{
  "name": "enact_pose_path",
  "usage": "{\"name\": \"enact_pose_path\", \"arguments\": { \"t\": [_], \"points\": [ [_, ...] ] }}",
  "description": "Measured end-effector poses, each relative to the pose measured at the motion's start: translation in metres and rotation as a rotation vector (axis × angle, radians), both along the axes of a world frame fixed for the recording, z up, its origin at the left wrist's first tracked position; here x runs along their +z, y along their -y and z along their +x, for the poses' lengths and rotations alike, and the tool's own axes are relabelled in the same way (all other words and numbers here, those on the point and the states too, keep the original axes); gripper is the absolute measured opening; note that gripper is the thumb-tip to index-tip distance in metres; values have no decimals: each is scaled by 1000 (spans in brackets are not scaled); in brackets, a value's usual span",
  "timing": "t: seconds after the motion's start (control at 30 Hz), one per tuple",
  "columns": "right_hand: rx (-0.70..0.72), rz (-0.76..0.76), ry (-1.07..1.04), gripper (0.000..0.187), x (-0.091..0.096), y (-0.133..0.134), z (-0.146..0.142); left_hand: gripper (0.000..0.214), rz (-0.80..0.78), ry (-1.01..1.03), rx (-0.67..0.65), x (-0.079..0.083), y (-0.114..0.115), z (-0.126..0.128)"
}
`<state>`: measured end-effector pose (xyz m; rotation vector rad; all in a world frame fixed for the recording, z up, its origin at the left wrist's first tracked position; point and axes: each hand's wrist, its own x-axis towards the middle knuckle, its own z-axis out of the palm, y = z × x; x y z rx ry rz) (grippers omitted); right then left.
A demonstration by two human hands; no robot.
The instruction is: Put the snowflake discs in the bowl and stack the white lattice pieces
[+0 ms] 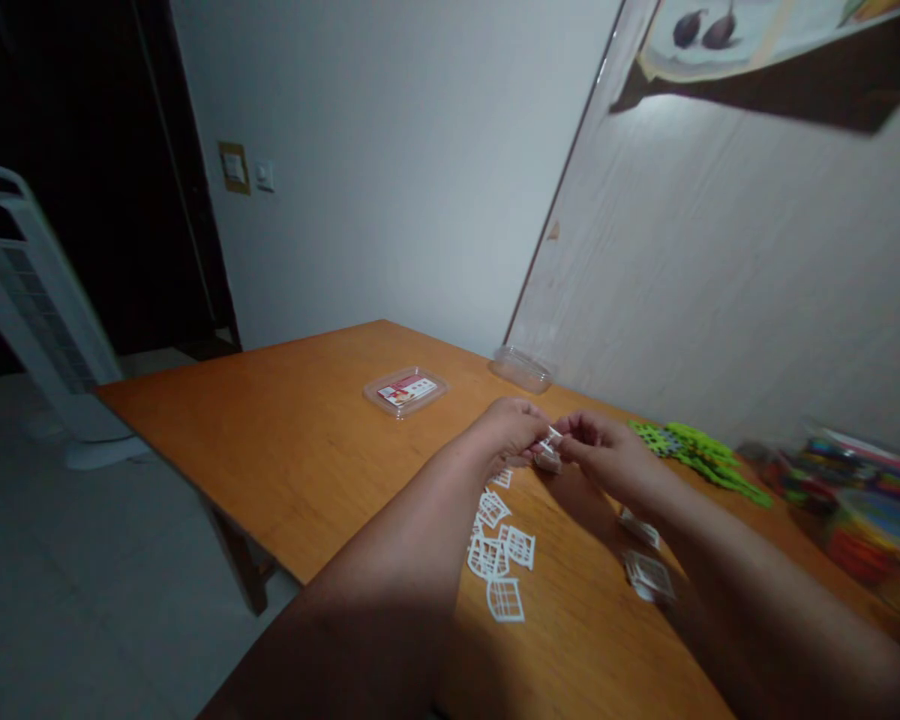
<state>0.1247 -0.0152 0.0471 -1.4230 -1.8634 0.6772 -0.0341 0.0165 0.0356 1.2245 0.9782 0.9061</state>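
Observation:
My left hand and my right hand meet over the table, fingers pinched around a small white plastic piece. Its exact shape is partly hidden by the fingers. Below my left wrist lie several loose white lattice window pieces, some overlapping and some covered by my forearm. Under my right forearm rest a white framed piece and another white piece, apart from the loose pile.
A clear plastic lid with a label lies on the wooden table. Behind my hands, a clear tub stands near the wall. Green plastic pieces and blurred colourful items sit at the right. A tower fan stands left.

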Motion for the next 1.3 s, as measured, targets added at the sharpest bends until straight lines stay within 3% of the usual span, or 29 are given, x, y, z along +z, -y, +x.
{"name": "enact_pose_path", "arguments": {
  "t": [0.17,0.47,0.57,0.77,0.97,1.13,1.3],
  "points": [
    [-17,123,392,24,5,3,1,15,12,10,35,0,-3,2],
    [-32,155,557,27,4,-22,27,8,109,-16,169,-3,-9,-3],
    [-30,97,571,24,-1,-26,29,9,92,-21,171,-2,-9,-3],
    [48,-2,532,39,-7,-28,27,8,85,-26,182,0,-8,-3],
    [135,-140,459,34,-9,-34,27,6,86,-26,188,0,-7,-4],
    [109,-145,429,25,-14,-38,27,6,83,-24,189,0,-7,-4],
    [125,-180,410,28,-13,-37,26,7,87,-44,191,1,-6,-3]
  ]
}}
